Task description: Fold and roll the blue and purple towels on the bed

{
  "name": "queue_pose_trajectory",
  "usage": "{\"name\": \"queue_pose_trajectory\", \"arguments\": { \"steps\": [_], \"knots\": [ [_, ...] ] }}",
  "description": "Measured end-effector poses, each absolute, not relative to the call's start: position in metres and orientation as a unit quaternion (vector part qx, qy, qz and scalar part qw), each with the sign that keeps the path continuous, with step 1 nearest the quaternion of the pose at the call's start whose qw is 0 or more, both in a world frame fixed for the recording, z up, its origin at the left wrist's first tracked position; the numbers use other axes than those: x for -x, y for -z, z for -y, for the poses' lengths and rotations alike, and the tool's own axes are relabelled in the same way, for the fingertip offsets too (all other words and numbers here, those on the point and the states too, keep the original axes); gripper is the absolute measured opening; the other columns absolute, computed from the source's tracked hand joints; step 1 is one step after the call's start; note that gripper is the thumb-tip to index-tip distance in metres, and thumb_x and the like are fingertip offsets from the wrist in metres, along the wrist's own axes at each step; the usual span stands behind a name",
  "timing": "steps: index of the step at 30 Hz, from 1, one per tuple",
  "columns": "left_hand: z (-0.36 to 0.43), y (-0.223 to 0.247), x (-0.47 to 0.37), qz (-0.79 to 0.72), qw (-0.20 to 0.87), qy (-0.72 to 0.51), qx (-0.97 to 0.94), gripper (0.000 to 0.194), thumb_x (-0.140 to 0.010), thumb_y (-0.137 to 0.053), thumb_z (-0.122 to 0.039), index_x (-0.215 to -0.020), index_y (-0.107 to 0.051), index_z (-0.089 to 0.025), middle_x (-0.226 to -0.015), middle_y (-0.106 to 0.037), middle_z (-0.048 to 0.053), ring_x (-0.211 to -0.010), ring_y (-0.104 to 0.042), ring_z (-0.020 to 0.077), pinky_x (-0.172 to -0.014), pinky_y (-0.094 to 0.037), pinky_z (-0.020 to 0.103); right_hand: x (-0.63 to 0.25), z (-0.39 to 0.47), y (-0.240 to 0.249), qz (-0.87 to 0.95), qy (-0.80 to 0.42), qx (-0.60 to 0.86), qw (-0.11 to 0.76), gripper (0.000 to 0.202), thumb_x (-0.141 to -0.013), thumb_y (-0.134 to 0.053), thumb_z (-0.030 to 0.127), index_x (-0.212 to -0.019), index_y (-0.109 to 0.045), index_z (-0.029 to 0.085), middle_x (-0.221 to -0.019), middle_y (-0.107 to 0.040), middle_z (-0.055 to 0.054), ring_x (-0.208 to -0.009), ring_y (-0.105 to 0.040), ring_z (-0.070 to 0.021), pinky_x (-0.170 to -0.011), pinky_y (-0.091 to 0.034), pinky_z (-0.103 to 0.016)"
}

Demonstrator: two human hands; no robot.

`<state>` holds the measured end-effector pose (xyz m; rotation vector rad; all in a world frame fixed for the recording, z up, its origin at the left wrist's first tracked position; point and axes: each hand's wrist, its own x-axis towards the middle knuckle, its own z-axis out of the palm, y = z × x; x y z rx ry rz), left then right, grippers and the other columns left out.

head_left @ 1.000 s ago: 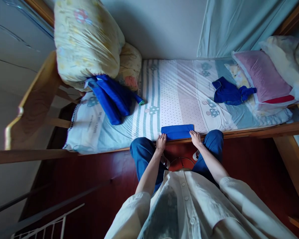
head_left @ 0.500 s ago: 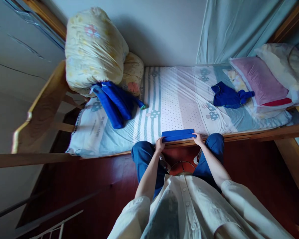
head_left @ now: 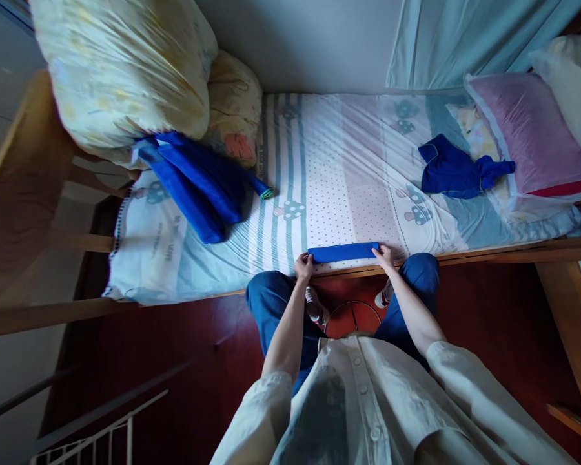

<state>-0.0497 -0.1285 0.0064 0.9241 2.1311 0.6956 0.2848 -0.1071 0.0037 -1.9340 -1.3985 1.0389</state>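
Note:
A blue cloth (head_left: 343,252), folded into a long narrow strip, lies along the front edge of the bed. My left hand (head_left: 304,265) is closed on its left end, thumb on top. At the other end, my right hand (head_left: 383,257) pinches the right corner. Farther right on the sheet is a crumpled blue garment (head_left: 448,169) with thin light piping. Toward the left, long blue trouser-like clothing (head_left: 201,187) with a green-edged end sticks out from beneath a big yellow bundle (head_left: 130,71).
The patterned bed sheet (head_left: 332,181) spreads between the yellow bundle and a pink pillow (head_left: 547,132). A wooden bed rail (head_left: 503,254) runs along the front. Behind the right side hangs a pale curtain (head_left: 445,48). A white metal rack (head_left: 121,423) stands at lower left.
The strip of cloth now lies flatter and straighter, its top layer smoothed out. Both hands stay at its ends. The view has shifted closer to the bed.

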Motion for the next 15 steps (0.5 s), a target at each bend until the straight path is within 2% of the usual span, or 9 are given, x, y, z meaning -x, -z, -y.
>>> {"name": "queue_pose_trajectory", "arguments": {
  "steps": [9,15],
  "knots": [
    [0.1228,0.0025,0.0510,-0.844,0.336,-0.246,-0.337,0.025,-0.089,-0.062,-0.031,-0.103,-0.073,-0.015,-0.088,-0.076,0.011,-0.103,-0.071,0.0292,-0.100,-0.052,0.042,-0.2855,0.0995,0.0045,0.485,-0.395,0.737,0.255,0.037,-0.081,-0.064,0.054,-0.075,-0.066,0.018,-0.077,-0.073,-0.006,-0.075,-0.065,-0.0202,-0.066,-0.051,-0.026],
    [0.1263,-0.0032,0.0492,-0.840,0.337,-0.267,-0.330,0.021,-0.087,-0.064,-0.030,-0.099,-0.073,-0.016,-0.084,-0.076,0.010,-0.095,-0.072,0.0267,-0.094,-0.054,0.039,-0.2848,0.1002,-0.0012,0.476,-0.378,0.750,0.262,0.038,-0.081,-0.065,0.054,-0.077,-0.070,0.017,-0.079,-0.076,-0.009,-0.076,-0.068,-0.0231,-0.071,-0.054,-0.032]
  ]
}}
